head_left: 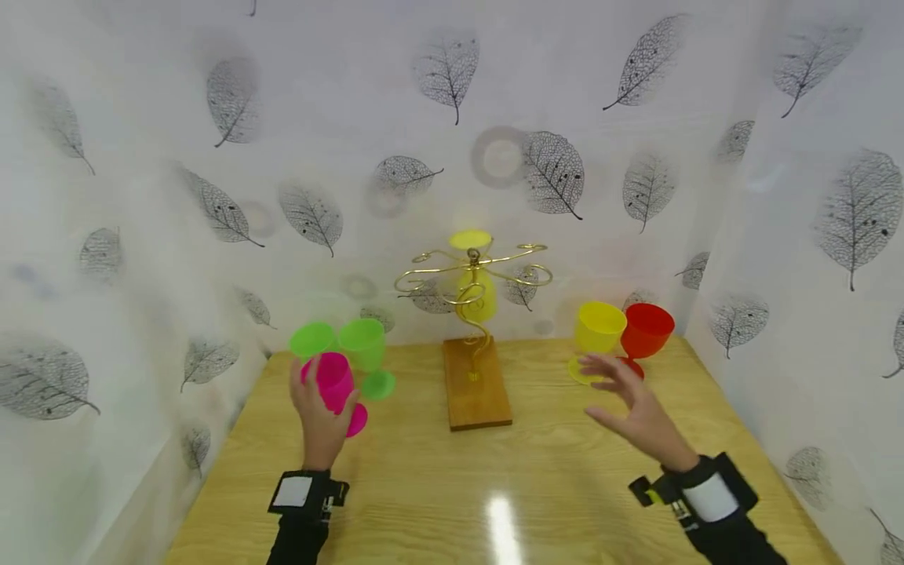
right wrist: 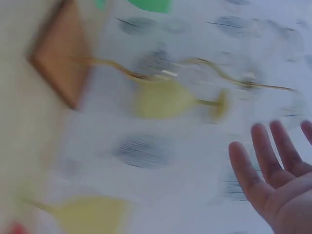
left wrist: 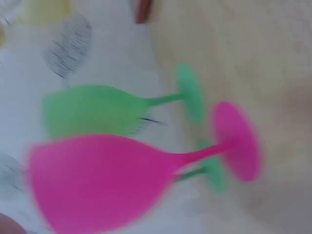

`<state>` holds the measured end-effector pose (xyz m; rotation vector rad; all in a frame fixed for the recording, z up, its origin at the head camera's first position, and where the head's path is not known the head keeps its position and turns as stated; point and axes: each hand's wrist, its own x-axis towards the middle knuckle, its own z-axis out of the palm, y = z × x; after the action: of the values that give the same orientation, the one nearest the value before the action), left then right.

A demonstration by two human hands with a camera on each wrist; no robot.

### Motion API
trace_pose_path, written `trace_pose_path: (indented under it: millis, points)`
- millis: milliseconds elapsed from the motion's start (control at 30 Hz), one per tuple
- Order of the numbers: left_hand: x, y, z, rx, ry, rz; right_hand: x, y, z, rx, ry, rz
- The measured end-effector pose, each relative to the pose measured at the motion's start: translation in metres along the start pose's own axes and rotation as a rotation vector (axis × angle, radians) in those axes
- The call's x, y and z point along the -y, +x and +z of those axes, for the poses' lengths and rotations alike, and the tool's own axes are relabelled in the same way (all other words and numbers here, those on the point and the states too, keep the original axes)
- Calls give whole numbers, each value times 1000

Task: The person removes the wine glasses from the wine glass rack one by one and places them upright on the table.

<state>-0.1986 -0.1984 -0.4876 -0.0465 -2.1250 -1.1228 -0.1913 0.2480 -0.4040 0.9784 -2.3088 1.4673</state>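
Note:
My left hand (head_left: 325,420) is at the magenta goblet (head_left: 334,380), its fingers and thumb spread on either side of the cup in the head view. In the left wrist view the goblet (left wrist: 105,183) stands on its foot, with only a fingertip (left wrist: 9,225) showing at the lower left corner. My right hand (head_left: 639,412) hovers with spread fingers before the yellow goblet (head_left: 599,328), holding nothing. A gold wire rack (head_left: 475,267) on a wooden base stands mid-table. From it hangs another yellow goblet (head_left: 476,297), upside down, at the back.
Two green goblets stand behind the magenta one; the nearer-to-centre green goblet (head_left: 363,345) shows its foot. A red goblet (head_left: 647,331) stands beside the yellow one at the back right. Leaf-printed white curtain (head_left: 395,78) surrounds the wooden table (head_left: 424,486) at the back and sides.

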Motion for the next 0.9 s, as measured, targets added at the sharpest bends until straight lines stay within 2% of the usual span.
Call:
trace_pose_path:
  millis: [100,167,200,300,367,433,467,533,633,767,900]
  points:
    - [-30,4,17,225,104,97,38,57,-44,40,-214,-135]
    - [-45,2,33,385,117,137,61,108,-65,111,-359,-209]
    - [-49,-1,42,461,114,147,72,135,-70,168,-419,-211]
    - [-58,-16,68,675,99,175,84,221,-68,438,-595,-187]
    - [-61,-29,81,787,101,179,79,270,-56,636,-718,-134]
    - [-64,-42,89,881,105,155,66,308,-38,805,-822,-107]
    - [-65,-49,92,906,107,151,57,323,-29,873,-853,-93]
    - [-64,-60,95,947,100,119,39,342,-11,958,-882,-69]
    - [-58,-75,95,957,91,90,13,357,13,1045,-879,-16]
    - [-48,-85,87,936,85,86,-14,366,31,1102,-835,65]
    - [-40,-85,80,914,60,59,-30,373,41,1134,-796,115]
